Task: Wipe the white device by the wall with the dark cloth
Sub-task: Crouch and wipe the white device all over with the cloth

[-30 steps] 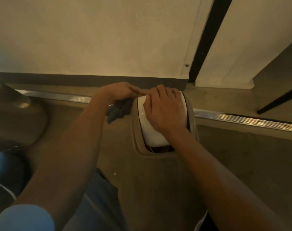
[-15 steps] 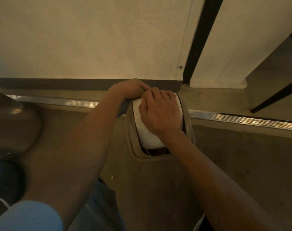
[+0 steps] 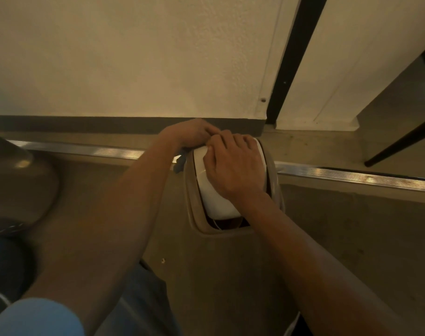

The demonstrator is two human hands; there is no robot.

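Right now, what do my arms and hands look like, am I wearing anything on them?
Both forearms are bare down to the wrists, with no watch, bracelet or glove showing. The left hand and right hand show no rings that I can make out. A light blue short sleeve covers the left upper arm at the bottom edge. The right arm's sleeve is out of view.

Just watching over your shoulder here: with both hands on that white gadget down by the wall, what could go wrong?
Two things, possibly. The right hand rests over most of the white device, so the dark cloth, bunched under the left hand at its far corner, may miss the covered part. A thin wire shows in the dark gap at the device's near end; pressing or shifting the device might tug it.
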